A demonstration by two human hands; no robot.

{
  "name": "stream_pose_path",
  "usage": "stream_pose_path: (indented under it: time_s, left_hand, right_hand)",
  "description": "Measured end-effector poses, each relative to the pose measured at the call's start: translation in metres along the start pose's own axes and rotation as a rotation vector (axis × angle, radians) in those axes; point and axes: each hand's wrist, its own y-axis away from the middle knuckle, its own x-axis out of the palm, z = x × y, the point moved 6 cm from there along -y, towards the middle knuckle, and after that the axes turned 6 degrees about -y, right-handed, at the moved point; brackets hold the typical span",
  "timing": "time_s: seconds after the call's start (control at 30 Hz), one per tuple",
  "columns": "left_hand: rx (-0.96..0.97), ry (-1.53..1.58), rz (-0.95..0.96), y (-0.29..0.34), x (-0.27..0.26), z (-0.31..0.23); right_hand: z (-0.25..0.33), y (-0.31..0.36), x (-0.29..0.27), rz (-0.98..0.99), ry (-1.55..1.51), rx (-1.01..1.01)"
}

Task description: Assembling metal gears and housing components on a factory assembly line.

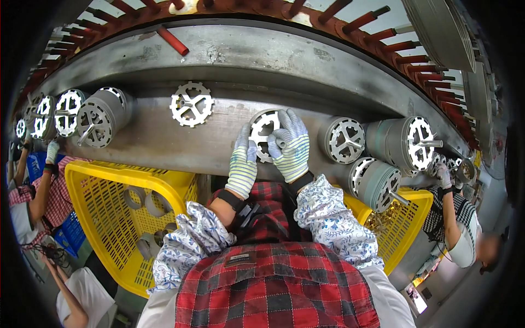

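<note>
Work looks partway through. Piece in hand: a spoked, slotted metal disc [263,138] on the steel bench [156,143], right between the two gloved hands, seems to cap a grey body mostly hidden by the gloves.

Left hand [242,164]: fingers nearly straight and together, laid along the disc's left edge, no closed grip showing. Right hand [296,150]: longer fingers stretched over the disc's upper right edge, thumb and a bent finger near what looks like a grey rod end [281,143]; can't tell if they pinch it.

Apparently done: several drum-like bodies with disc ends, e.g. grey cylinder [117,106] at left, plus long cylinder [385,143] and greenish cylinder [374,183] at right, each with a rod sticking out. Whether those are finished or waiting, can't tell.

Apparently left: piece between the hands, judged incomplete since both hands are on it; also a toothed disc [192,103], lying apart up-left with no drum visible under it. Loose metal rings [156,203] sit in the left yellow crate [109,170], small brass-coloured parts [377,221] in the right yellow crate [421,203]; total count unclear, so the remaining share is too
</note>
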Motion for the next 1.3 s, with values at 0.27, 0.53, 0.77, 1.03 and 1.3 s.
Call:
stream_pose_path:
  time_s: [0.27,0.53,0.77,1.03,1.3]
  left_hand:
    - [0.035,-0.011,-0.027,-0.003,-0.001,0.003]
    - [0.181,-0.241,0.043,-0.010,-0.006,-0.017]
    - [0.157,-0.140,0.032,-0.011,-0.005,-0.020]
    - [-0.048,0.180,0.019,-0.009,0.007,0.001]
    - [-0.038,-0.013,0.018,-0.007,0.003,-0.007]
  right_hand:
    - [0.001,-0.002,0.000,-0.054,-0.037,-0.003]
    - [-0.004,0.003,-0.001,-0.095,-0.015,0.008]
    - [-0.004,0.003,-0.003,-0.092,0.003,0.022]
    - [-0.005,0.002,-0.009,-0.096,0.031,0.022]
    - [-0.004,0.000,-0.005,-0.023,0.045,0.031]
